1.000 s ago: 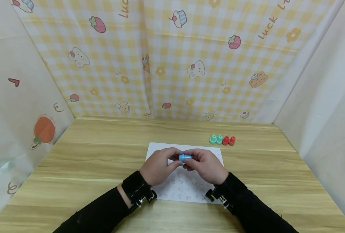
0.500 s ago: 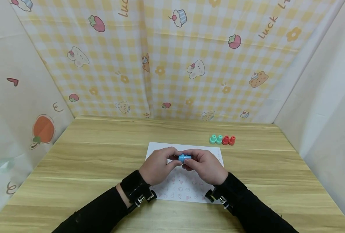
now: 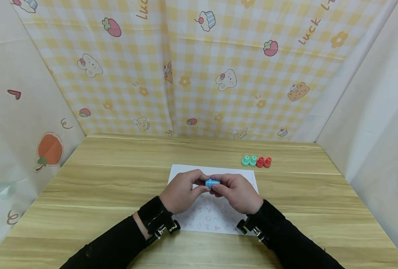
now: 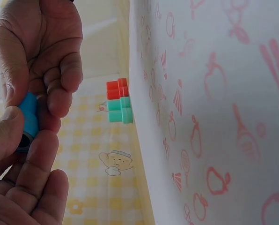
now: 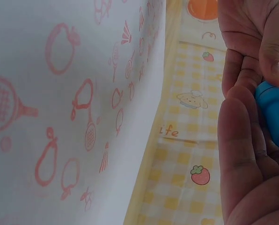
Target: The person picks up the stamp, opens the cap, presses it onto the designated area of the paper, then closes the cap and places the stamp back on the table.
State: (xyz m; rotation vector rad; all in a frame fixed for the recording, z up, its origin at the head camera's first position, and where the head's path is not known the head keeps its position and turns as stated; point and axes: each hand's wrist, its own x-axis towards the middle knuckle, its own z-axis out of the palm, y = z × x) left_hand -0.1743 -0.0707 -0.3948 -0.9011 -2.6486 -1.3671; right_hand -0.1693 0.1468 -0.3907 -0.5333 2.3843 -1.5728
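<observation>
Over the paper, both hands meet around a small blue toy stamp (image 3: 212, 183) lying sideways between them. My left hand (image 3: 182, 191) holds its wider end between thumb and fingers. My right hand (image 3: 240, 192) pinches the narrower body from the right. A dark round end of the stamp (image 4: 25, 141) shows in the left wrist view, beside the left fingers (image 4: 39, 154). In the right wrist view, the blue stamp (image 5: 273, 108) rests against the right fingers, with a thumb over it. Fingers hide part of the stamp in every view.
Below the hands lies a white sheet of paper (image 3: 212, 224) printed with red rackets, fruit and shuttlecocks. Behind it, to the right, stand two green stamps (image 3: 249, 161) and two red stamps (image 3: 264, 162) in a row. A yellow checked cloth (image 3: 199, 97) hangs behind the wooden table (image 3: 118, 160).
Both hands and the blue stamp have shifted very slightly to the left. Their hold looks the same, and the row of green and red stamps stays in place.
</observation>
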